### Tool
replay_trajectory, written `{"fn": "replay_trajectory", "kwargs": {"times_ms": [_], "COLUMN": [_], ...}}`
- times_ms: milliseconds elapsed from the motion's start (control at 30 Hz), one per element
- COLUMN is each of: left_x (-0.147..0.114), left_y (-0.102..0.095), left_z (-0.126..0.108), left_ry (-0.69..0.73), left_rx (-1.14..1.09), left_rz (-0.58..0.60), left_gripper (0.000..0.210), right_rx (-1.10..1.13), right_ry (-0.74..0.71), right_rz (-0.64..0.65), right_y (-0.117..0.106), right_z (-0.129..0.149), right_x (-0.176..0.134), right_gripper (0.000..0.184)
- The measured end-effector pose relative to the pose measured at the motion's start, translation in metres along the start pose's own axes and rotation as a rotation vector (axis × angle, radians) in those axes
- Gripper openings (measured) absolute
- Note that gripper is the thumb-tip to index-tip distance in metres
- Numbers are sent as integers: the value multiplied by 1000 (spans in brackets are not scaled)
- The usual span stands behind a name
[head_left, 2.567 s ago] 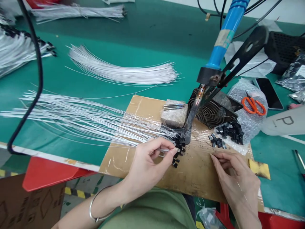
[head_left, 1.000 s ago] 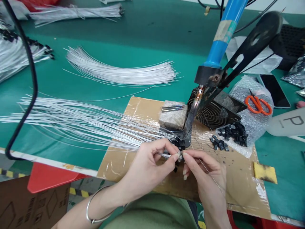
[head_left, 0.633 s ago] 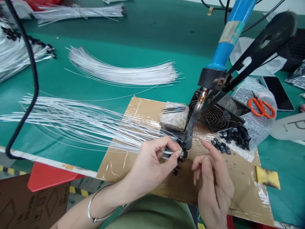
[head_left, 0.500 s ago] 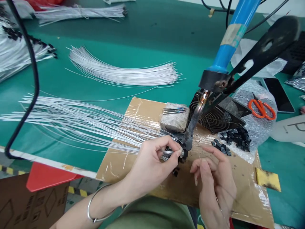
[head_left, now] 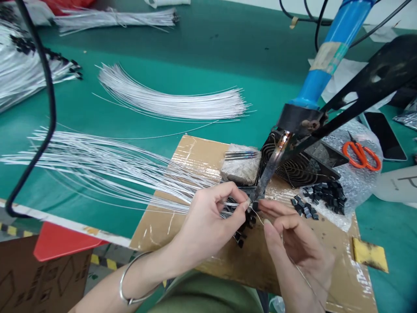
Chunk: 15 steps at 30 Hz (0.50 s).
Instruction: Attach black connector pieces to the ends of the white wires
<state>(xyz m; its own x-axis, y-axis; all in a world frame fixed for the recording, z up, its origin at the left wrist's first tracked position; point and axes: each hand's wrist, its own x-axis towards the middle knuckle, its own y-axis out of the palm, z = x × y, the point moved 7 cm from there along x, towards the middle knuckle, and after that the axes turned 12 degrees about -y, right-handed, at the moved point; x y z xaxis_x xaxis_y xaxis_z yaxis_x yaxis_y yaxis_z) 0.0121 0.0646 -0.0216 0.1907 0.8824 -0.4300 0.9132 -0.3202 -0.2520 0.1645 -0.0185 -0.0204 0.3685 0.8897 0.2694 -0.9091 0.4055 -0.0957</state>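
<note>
My left hand (head_left: 211,221) is closed in a pinch on a white wire end, just beside the tip of a soldering iron (head_left: 272,163). The iron is blue-handled, fixed in a black bracket and slants down. In my right hand (head_left: 299,252) is a thin strand of solder wire (head_left: 258,216), running back across the palm; its free end reaches the spot at my left fingertips. Beneath my left hand, black connector pieces (head_left: 240,239) show at the wire ends. A loose spread of white wires (head_left: 124,169) extends left from there. My fingers partly hide the joint.
A curved bundle of white wires (head_left: 169,104) lies behind. A cardboard sheet (head_left: 169,221) carries a block with metal rods (head_left: 241,167), a black fan (head_left: 293,167) and small black parts (head_left: 329,195). Orange-handled scissors (head_left: 361,154) and a yellow sponge (head_left: 370,254) are at right.
My right hand has moved closer to my left, bringing the solder wire to the iron's tip. The left hand keeps its pinch. The view has shifted slightly.
</note>
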Motion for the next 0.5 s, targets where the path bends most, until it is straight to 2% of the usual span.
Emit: {"fn": "replay_trajectory", "kwargs": {"times_ms": [67,167,300,500], "left_x": [1,3,5,7], "left_y": [0,1,0,-3], "left_z": [-2,-4,-8,-17], "left_ry": [3,0,2,37], "left_rx": [-11,-25,-29,-49], "left_rz": [-1,4,9,0], "left_gripper": [15,14,13,10], "right_rx": [14,16,37,46], "right_ry": [-4,64,64,169], "right_rz": [30,-40,-34,-88], "right_y": [3,0,3,2], "right_z": [1,-3,0,-2], "right_x": [1,0,3,5], "right_gripper": [20,21,20,22]}}
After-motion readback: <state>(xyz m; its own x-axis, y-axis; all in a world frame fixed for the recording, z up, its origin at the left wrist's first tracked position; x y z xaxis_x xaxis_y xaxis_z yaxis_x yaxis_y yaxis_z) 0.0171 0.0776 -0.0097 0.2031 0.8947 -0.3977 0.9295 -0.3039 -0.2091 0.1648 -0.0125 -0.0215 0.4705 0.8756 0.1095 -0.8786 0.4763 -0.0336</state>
